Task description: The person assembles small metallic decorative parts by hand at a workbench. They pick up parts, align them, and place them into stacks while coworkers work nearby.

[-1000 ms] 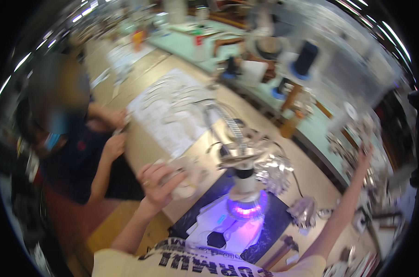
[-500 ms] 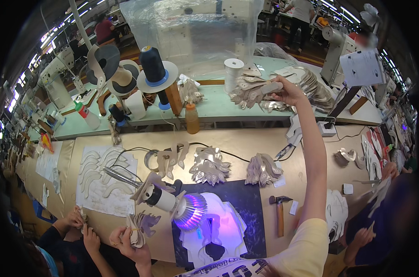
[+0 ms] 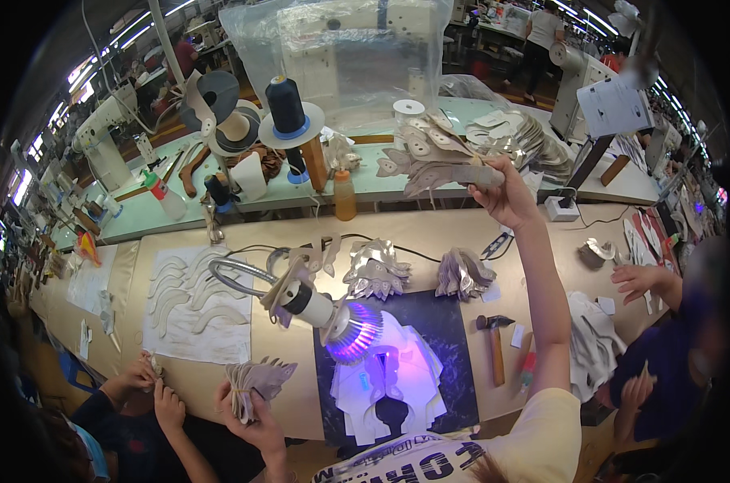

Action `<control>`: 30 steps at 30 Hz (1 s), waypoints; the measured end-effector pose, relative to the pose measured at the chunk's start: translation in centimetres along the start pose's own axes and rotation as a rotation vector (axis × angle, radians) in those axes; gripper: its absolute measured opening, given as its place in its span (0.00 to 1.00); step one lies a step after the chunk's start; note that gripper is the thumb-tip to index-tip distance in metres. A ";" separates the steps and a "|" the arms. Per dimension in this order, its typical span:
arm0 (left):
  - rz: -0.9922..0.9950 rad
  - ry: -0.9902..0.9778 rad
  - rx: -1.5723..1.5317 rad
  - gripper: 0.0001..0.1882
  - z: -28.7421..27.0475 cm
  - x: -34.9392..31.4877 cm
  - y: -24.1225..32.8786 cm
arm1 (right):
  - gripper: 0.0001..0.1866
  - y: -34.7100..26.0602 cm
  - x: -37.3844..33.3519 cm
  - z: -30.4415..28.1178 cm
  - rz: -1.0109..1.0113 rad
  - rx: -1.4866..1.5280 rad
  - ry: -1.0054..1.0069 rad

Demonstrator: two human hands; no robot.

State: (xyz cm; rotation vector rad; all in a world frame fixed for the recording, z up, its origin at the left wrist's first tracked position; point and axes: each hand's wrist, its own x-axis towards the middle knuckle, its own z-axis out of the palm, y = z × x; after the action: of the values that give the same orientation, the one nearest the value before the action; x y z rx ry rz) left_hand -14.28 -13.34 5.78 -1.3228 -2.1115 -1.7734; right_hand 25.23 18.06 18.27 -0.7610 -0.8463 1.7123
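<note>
Gathering seems underway: right hand (image 3: 511,196) grips a fanned bundle (image 3: 431,151), left hand (image 3: 256,428) a stack (image 3: 267,378); next likely calls for fingers clearing the lamp (image 3: 354,332) between them.

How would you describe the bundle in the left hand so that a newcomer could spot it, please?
On the golden table, find the dark mat beneath the purple-glowing lamp. Just left of it, the left hand grips a pale bundle. Unlike the two silvery stacks beyond the mat, it is held; unlike the raised bundle in the right hand, it sits low.
</note>
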 end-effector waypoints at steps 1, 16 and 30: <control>-0.072 -0.006 -0.116 0.14 -0.1 -0.3 -0.3 | 0.21 0.3 -1.2 0.7 -0.014 0.055 -0.020; -0.488 -0.019 -0.495 0.19 -3.3 -2.1 -1.6 | 0.27 6.0 -14.1 12.0 -0.367 -0.257 -0.194; -0.422 -0.271 -0.754 0.27 -7.1 -3.2 -2.1 | 0.26 11.0 -13.9 19.2 -0.192 -0.322 -0.376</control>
State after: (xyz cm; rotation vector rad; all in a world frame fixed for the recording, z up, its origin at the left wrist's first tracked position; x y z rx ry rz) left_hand -16.81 -20.92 4.71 -1.3684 -2.0283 -2.9222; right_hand 7.63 -0.99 20.95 -0.5489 -1.4325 1.5872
